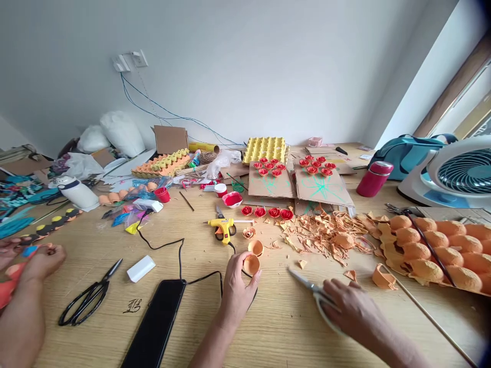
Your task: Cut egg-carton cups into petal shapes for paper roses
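Orange pulp forms the small cup [251, 265] in the left hand [238, 286], whose thumb and fingers pinch its sides. A second cup [255, 248] stands just beyond, partly overlapped. The right hand [345, 304] lies over the scissors [303, 278] on the table [291, 337] — the handles are half covered and blurred, so whether its fingers grip or merely rest cannot be told. The black slab [153, 327] runs off the bottom edge; the orange egg tray [416, 250] and the fan [460, 171] are cut off at the right. At the left edge, another person's hands [46, 258] are with something red and blue, too partial to name.

Near the glue gun [224, 228], a shallow dish [233, 206] holds red paint; whether the white top of the small jar [220, 190] beside it is lid or paint is unclear. The wicker basket [161, 173] carries orange and yellow carton pieces. Whatever is in the teal bag [402, 158] is hidden — likewise the pink-red flask [375, 179].
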Demonstrator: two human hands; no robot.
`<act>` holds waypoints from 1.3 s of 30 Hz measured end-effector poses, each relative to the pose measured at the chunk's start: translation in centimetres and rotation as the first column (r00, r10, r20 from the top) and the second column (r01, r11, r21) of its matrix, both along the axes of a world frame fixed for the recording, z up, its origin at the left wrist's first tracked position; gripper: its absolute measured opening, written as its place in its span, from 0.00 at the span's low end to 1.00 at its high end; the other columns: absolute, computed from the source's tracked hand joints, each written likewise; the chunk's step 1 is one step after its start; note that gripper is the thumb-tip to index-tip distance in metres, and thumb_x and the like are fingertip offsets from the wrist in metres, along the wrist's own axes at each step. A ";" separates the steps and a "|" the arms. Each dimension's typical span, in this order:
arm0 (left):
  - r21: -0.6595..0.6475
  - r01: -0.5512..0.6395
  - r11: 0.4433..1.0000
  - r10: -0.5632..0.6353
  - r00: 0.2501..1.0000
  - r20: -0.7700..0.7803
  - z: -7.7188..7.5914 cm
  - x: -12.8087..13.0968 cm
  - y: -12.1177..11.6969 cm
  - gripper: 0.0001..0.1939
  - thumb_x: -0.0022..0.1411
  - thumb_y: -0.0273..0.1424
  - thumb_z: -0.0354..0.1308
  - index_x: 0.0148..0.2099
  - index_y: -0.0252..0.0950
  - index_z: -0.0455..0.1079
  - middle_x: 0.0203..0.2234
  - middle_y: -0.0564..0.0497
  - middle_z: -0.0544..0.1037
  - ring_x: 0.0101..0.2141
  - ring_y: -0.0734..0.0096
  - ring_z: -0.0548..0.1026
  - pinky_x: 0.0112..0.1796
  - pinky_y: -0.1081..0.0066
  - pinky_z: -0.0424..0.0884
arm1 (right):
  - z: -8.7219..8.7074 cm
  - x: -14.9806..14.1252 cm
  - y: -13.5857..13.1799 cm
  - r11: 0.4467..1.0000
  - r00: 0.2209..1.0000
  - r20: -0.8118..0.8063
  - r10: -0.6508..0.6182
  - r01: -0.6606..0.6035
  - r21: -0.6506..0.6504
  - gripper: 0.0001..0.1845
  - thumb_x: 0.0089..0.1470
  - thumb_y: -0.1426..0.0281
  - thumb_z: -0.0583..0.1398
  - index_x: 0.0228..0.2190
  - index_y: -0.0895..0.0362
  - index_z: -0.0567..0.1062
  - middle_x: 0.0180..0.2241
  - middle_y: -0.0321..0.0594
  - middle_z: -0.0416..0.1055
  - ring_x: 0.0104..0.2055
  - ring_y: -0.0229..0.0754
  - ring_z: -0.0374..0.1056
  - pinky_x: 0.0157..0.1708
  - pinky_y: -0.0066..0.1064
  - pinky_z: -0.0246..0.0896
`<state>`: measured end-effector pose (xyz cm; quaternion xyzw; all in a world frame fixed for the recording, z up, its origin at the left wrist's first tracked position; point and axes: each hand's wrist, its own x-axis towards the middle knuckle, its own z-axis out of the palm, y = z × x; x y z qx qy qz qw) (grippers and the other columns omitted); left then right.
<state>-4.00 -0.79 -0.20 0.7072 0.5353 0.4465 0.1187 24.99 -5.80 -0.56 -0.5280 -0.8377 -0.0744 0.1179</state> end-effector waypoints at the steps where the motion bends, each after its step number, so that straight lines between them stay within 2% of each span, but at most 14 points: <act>1: 0.004 -0.002 1.000 0.002 1.000 -0.006 0.0 -0.1 -0.3 0.17 0.60 0.25 0.58 0.52 0.38 0.65 0.43 0.45 0.76 0.44 0.59 0.75 0.43 0.61 0.73 | 0.0 0.5 0.3 0.996 0.998 0.009 -0.064 0.064 0.055 0.09 0.56 0.64 0.59 0.26 0.52 0.67 0.21 0.34 0.71 0.19 0.41 0.67 0.25 0.33 0.50; 3: 0.001 -0.003 1.000 0.003 1.000 -0.017 -0.3 -0.3 -0.9 0.18 0.60 0.24 0.58 0.53 0.39 0.65 0.43 0.45 0.76 0.44 0.59 0.75 0.42 0.61 0.74 | -0.1 0.8 0.3 0.990 0.993 -0.016 -0.114 0.115 0.078 0.10 0.57 0.62 0.58 0.26 0.51 0.67 0.22 0.35 0.72 0.20 0.41 0.67 0.23 0.32 0.48; 7: -0.025 0.017 1.000 -0.017 1.000 -0.008 -1.0 -0.4 -1.7 0.20 0.59 0.23 0.58 0.53 0.40 0.65 0.43 0.45 0.76 0.44 0.58 0.76 0.41 0.60 0.76 | -0.7 -0.9 -1.5 0.998 0.998 -0.046 0.030 -0.032 -0.055 0.09 0.57 0.64 0.59 0.26 0.51 0.66 0.22 0.32 0.72 0.21 0.39 0.68 0.27 0.31 0.54; 9: -0.038 0.036 0.999 -0.036 0.999 0.007 -1.4 -0.2 -1.9 0.21 0.58 0.22 0.58 0.53 0.41 0.65 0.43 0.45 0.75 0.44 0.58 0.76 0.42 0.59 0.76 | -1.1 -1.5 -1.7 0.996 0.999 -0.023 0.045 -0.046 -0.079 0.09 0.55 0.63 0.60 0.26 0.51 0.66 0.23 0.32 0.73 0.21 0.40 0.69 0.27 0.32 0.55; 12: -0.039 0.060 0.997 -0.059 0.998 0.028 -1.9 0.1 -2.1 0.23 0.57 0.20 0.57 0.54 0.41 0.65 0.44 0.46 0.75 0.45 0.59 0.76 0.44 0.58 0.77 | -1.3 -1.6 -0.3 0.995 0.995 0.000 -0.100 0.100 -0.015 0.10 0.56 0.63 0.59 0.25 0.51 0.66 0.21 0.34 0.73 0.20 0.42 0.70 0.25 0.32 0.52; 14: -0.034 0.063 0.997 -0.062 0.998 0.030 -2.1 0.2 -2.2 0.24 0.56 0.18 0.56 0.54 0.41 0.64 0.44 0.46 0.75 0.46 0.59 0.76 0.48 0.56 0.76 | -0.8 -1.9 1.1 0.988 0.988 -0.020 -0.153 0.153 -0.027 0.11 0.57 0.63 0.57 0.25 0.51 0.66 0.22 0.34 0.75 0.21 0.42 0.72 0.24 0.31 0.50; 18: -0.069 0.080 0.994 -0.081 0.997 -0.003 -2.2 0.4 -2.4 0.26 0.54 0.17 0.56 0.54 0.41 0.65 0.45 0.46 0.76 0.48 0.59 0.76 0.50 0.57 0.75 | 0.5 -5.0 3.6 0.979 0.984 -0.020 -0.176 0.173 -0.109 0.10 0.57 0.64 0.57 0.25 0.52 0.67 0.23 0.35 0.77 0.22 0.42 0.73 0.23 0.31 0.48; 22: -0.122 0.132 0.984 -0.142 0.987 -0.079 -2.2 0.5 -2.4 0.26 0.53 0.18 0.58 0.54 0.42 0.66 0.45 0.46 0.77 0.46 0.58 0.76 0.48 0.59 0.76 | 0.9 -7.5 5.2 0.975 0.980 -0.019 -0.198 0.195 -0.105 0.09 0.56 0.64 0.58 0.26 0.53 0.69 0.24 0.38 0.78 0.24 0.44 0.75 0.22 0.30 0.48; 26: -0.126 0.111 0.986 -0.132 0.977 -0.167 -2.3 0.4 -2.4 0.24 0.55 0.20 0.58 0.54 0.42 0.67 0.44 0.46 0.78 0.44 0.57 0.77 0.45 0.58 0.76 | 0.3 -5.9 5.8 0.955 0.958 -0.018 -0.286 0.283 -0.091 0.08 0.56 0.64 0.57 0.27 0.53 0.69 0.24 0.40 0.79 0.23 0.46 0.75 0.20 0.30 0.47; 30: -0.100 0.012 0.995 -0.037 0.967 -0.252 -2.2 0.0 -2.4 0.22 0.56 0.21 0.57 0.53 0.41 0.67 0.42 0.46 0.78 0.40 0.56 0.78 0.41 0.59 0.75 | -0.3 -3.1 4.8 0.931 0.933 -0.006 -0.360 0.359 -0.065 0.12 0.57 0.62 0.57 0.23 0.51 0.67 0.20 0.40 0.76 0.22 0.48 0.74 0.19 0.30 0.42; 35: -0.122 -0.089 0.989 0.051 0.958 -0.284 -1.8 -0.8 -2.4 0.18 0.60 0.24 0.56 0.53 0.42 0.65 0.41 0.47 0.77 0.38 0.59 0.78 0.39 0.62 0.74 | 0.0 -2.6 3.8 0.938 0.941 -0.028 -0.337 0.333 -0.100 0.13 0.56 0.60 0.58 0.22 0.50 0.66 0.20 0.36 0.76 0.22 0.46 0.73 0.19 0.29 0.39; 39: -0.138 -0.123 0.983 0.079 0.953 -0.292 -1.7 -1.0 -2.1 0.18 0.61 0.28 0.58 0.54 0.41 0.63 0.42 0.48 0.76 0.42 0.57 0.77 0.43 0.58 0.74 | 1.1 -3.6 4.1 0.944 0.950 -0.089 -0.298 0.280 -0.172 0.13 0.57 0.59 0.57 0.24 0.50 0.66 0.21 0.35 0.76 0.22 0.45 0.72 0.20 0.29 0.42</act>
